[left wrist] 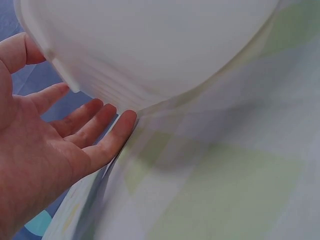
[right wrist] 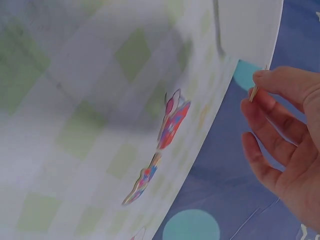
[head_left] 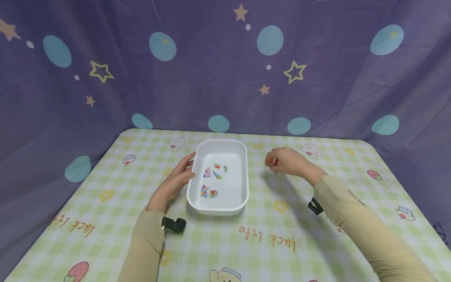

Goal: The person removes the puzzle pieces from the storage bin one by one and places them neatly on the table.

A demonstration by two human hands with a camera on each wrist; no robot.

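My left hand (head_left: pixel 172 184) is at the left side of a white tray (head_left: pixel 245 188), its fingers lightly bent and touching the wall. In the left wrist view the fingertips of the hand (left wrist: pixel 60 135) meet the side of the tray (left wrist: pixel 150 45). Several small colourful pieces (head_left: pixel 213 194) lie inside, on the left and middle of its floor. To the right of the tray, my right hand (head_left: pixel 287 161) pinches a thin small piece (right wrist: pixel 254 93) between thumb and fingers. Below it, two colourful pieces (right wrist: pixel 172 127) (right wrist: pixel 142 182) rest on the cloth in the right wrist view.
A green and white checked cloth (head_left: pixel 260 262) with printed cartoons covers the table. Behind it hangs a purple curtain (head_left: pixel 218 90) with stars and blue dots. Black wrist mounts (head_left: pixel 174 225) show at both sleeves.
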